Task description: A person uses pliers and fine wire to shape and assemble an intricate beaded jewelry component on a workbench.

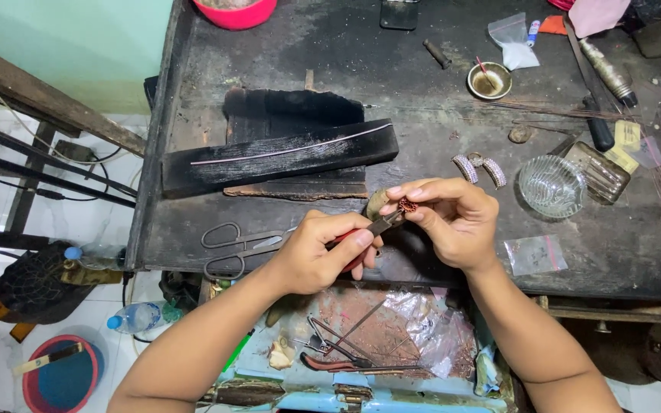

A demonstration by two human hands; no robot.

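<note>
Left hand grasping one red-handled pliers; right hand pinching one small coiled ring. Far right: two curved beaded pieces, one glass dish.

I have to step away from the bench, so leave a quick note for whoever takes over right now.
Left hand: closed grip on red-handled pliers, tips at the small coiled copper piece.
Right hand: pinching that copper piece between its fingertips, above the front edge of the dark workbench.
Scissors lie to the left, glass dish to the right.
Done: piece gripped by hand and pliers.
Left: how far the shaping has got cannot be told.
</note>
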